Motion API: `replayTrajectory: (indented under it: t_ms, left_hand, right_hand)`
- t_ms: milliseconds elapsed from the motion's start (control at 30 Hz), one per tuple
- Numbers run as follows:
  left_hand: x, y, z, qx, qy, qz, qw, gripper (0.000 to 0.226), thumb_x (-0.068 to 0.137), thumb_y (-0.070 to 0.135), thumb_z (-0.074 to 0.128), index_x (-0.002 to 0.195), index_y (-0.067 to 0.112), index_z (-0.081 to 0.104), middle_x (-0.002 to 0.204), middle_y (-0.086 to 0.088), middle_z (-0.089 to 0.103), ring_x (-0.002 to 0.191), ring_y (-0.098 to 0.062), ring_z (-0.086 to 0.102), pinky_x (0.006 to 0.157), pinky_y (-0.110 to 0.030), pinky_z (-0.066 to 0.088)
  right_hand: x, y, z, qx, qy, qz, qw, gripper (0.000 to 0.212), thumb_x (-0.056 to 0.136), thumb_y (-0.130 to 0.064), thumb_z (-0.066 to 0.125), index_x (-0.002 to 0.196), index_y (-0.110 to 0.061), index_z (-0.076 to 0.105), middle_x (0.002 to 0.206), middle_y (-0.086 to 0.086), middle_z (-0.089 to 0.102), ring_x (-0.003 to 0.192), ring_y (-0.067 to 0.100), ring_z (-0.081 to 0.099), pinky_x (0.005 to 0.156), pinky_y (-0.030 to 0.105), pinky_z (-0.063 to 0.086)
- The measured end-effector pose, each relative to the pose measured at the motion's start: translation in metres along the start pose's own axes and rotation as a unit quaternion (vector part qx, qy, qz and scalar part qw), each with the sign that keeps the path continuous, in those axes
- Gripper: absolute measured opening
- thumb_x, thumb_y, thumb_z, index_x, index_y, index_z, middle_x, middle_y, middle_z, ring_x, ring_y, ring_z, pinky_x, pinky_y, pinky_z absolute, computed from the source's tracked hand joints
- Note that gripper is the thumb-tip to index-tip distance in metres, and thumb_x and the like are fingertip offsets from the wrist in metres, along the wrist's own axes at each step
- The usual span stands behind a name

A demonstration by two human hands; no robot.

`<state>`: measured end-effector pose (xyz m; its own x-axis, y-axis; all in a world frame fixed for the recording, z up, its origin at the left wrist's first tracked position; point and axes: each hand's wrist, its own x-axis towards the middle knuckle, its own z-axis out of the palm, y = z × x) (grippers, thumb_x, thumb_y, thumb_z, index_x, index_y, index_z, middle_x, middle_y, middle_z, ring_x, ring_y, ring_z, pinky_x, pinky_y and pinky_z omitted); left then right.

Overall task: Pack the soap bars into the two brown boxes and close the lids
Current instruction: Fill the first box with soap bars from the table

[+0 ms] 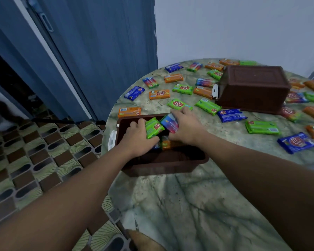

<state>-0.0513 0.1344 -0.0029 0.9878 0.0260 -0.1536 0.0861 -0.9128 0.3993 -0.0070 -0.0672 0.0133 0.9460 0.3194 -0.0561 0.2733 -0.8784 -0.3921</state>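
An open brown box [170,164] stands at the table's near left edge. Over its opening my left hand [137,136] grips a green soap bar [152,128]. Beside it my right hand [186,126] holds a blue-and-red soap bar [169,123] tilted into the box. An orange bar [166,144] lies inside the box below them. A second brown box [252,87] stands farther back on the right with its lid down. Several green, orange and blue soap bars, such as a blue one [296,142], lie scattered over the table.
The round marble-patterned table [188,205] stands against a pale wall [243,24]. A blue door [98,51] and a patterned tiled floor [34,160] are on the left. A white latch [112,140] sticks out from the near box's left side.
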Motion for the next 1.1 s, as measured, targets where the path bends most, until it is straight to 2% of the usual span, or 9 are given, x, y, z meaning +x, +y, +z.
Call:
replayTrajectory:
  t_ms: [100,233,300,400,567,767,867,1033,1100]
  left_hand:
    - [-0.006,-0.011,0.006,0.023,-0.032,0.012,0.999,0.071,0.077,0.053,0.072,0.130,0.023,0.035,0.122,-0.008,0.041,0.115,-0.033,0.048,0.098,-0.048,0.045]
    - [-0.004,-0.025,0.011,0.058,-0.113,0.037,0.991,0.078,0.067,0.044,0.084,0.132,0.028,0.045,0.120,-0.005,0.047,0.113,-0.032,0.054,0.096,-0.047,0.048]
    - [-0.004,-0.027,0.018,0.078,-0.139,0.046,0.986,0.082,0.064,0.043,0.086,0.136,0.030,0.047,0.128,-0.005,0.051,0.118,-0.032,0.054,0.099,-0.046,0.047]
    - [-0.002,-0.029,0.025,0.101,-0.149,0.045,0.983,0.080,0.067,0.046,0.084,0.138,0.034,0.050,0.140,-0.005,0.053,0.126,-0.033,0.051,0.105,-0.046,0.045]
    - [0.004,-0.032,0.032,0.094,-0.178,0.059,0.978,0.060,0.085,0.029,0.075,0.139,0.019,0.051,0.138,-0.009,0.054,0.123,-0.029,0.055,0.104,-0.038,0.046]
    - [0.003,-0.029,0.029,0.142,-0.148,0.115,0.972,0.041,0.091,0.020,0.065,0.131,0.026,0.060,0.136,-0.008,0.056,0.120,-0.030,0.058,0.104,-0.038,0.047]
    - [0.004,-0.028,0.029,0.163,-0.156,0.127,0.966,0.041,0.094,0.018,0.059,0.134,0.029,0.058,0.137,-0.009,0.055,0.121,-0.032,0.057,0.104,-0.041,0.047]
    - [0.006,-0.023,0.031,0.167,-0.159,0.127,0.965,0.041,0.098,0.027,0.056,0.138,0.031,0.056,0.138,-0.010,0.054,0.123,-0.033,0.056,0.106,-0.039,0.045]
    - [0.005,-0.025,0.031,0.155,-0.155,0.117,0.969,0.040,0.098,0.027,0.058,0.139,0.030,0.056,0.140,-0.010,0.054,0.126,-0.031,0.056,0.108,-0.037,0.044]
  right_hand:
    - [-0.006,0.000,0.012,-0.051,-0.046,-0.032,0.997,0.101,0.072,-0.045,0.082,0.157,-0.020,0.032,0.143,0.010,0.038,0.128,0.034,0.040,0.108,0.041,0.039]
    - [-0.009,0.003,0.028,-0.121,-0.138,-0.059,0.981,0.097,0.068,-0.035,0.087,0.152,-0.020,0.040,0.135,0.007,0.043,0.121,0.031,0.046,0.104,0.039,0.045]
    - [-0.010,0.003,0.037,-0.139,-0.186,-0.081,0.969,0.086,0.071,-0.031,0.087,0.146,-0.021,0.048,0.132,0.009,0.048,0.119,0.032,0.050,0.101,0.039,0.046]
    - [-0.007,0.005,0.047,-0.103,-0.220,-0.104,0.964,0.062,0.082,-0.025,0.077,0.140,-0.022,0.056,0.137,0.012,0.057,0.124,0.033,0.055,0.105,0.039,0.044]
    - [-0.006,0.011,0.058,-0.089,-0.234,-0.099,0.963,0.056,0.087,-0.013,0.069,0.140,-0.022,0.059,0.141,0.009,0.058,0.128,0.030,0.055,0.109,0.038,0.042]
    - [-0.001,0.011,0.066,-0.096,-0.219,-0.089,0.967,0.047,0.091,-0.016,0.066,0.137,-0.021,0.061,0.137,0.010,0.058,0.124,0.030,0.056,0.106,0.035,0.043]
    - [0.000,0.009,0.066,-0.116,-0.209,-0.083,0.967,0.043,0.089,-0.019,0.068,0.132,-0.020,0.061,0.131,0.010,0.059,0.119,0.030,0.057,0.102,0.036,0.046]
    - [-0.003,0.013,0.066,-0.121,-0.178,-0.053,0.975,0.036,0.088,-0.016,0.067,0.123,-0.020,0.061,0.126,0.010,0.058,0.109,0.030,0.060,0.096,0.037,0.051]
    - [-0.006,0.011,0.064,-0.104,-0.167,-0.045,0.979,0.037,0.084,-0.022,0.074,0.119,-0.021,0.062,0.122,0.007,0.057,0.104,0.027,0.060,0.093,0.036,0.052]
